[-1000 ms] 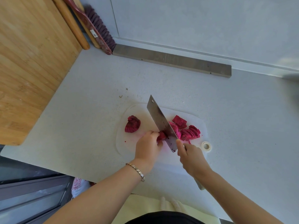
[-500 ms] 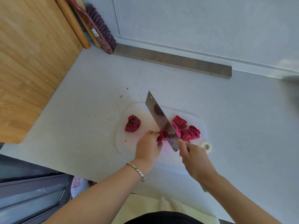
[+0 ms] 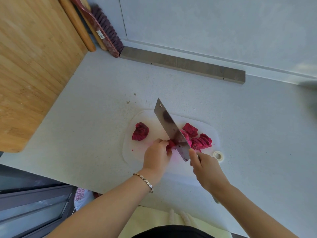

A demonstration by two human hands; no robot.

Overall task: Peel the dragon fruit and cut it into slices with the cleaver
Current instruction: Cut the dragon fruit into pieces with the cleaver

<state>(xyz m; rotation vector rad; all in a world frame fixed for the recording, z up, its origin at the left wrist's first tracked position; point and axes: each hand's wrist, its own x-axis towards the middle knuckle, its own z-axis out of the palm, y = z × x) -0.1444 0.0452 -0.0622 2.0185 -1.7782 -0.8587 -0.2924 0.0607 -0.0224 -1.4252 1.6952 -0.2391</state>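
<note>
Magenta flesh, wet and seeded with fine black specks, lies in three places on a translucent white plastic cutting board (image 3: 137, 152) with rounded corners. A rough domed chunk (image 3: 140, 131) sits alone towards the board's left. A fanned heap of cut slices (image 3: 200, 142) lies on the right. Between them is the dragon fruit piece (image 3: 170, 144) under the blade.

The steel cleaver (image 3: 169, 124) is broad and rectangular, smeared with juice. It stands on edge and runs diagonally away from the person.

The left hand (image 3: 156, 157) arches over the piece with fingers curled, pinching it at the blade's left face. A metal link bracelet (image 3: 145, 182) circles that wrist.

The right hand (image 3: 205, 167) wraps its fingers tightly round the hidden handle, one digit reaching up to the blade's heel.

The board rests on a speckled pale countertop (image 3: 96, 117).
</note>
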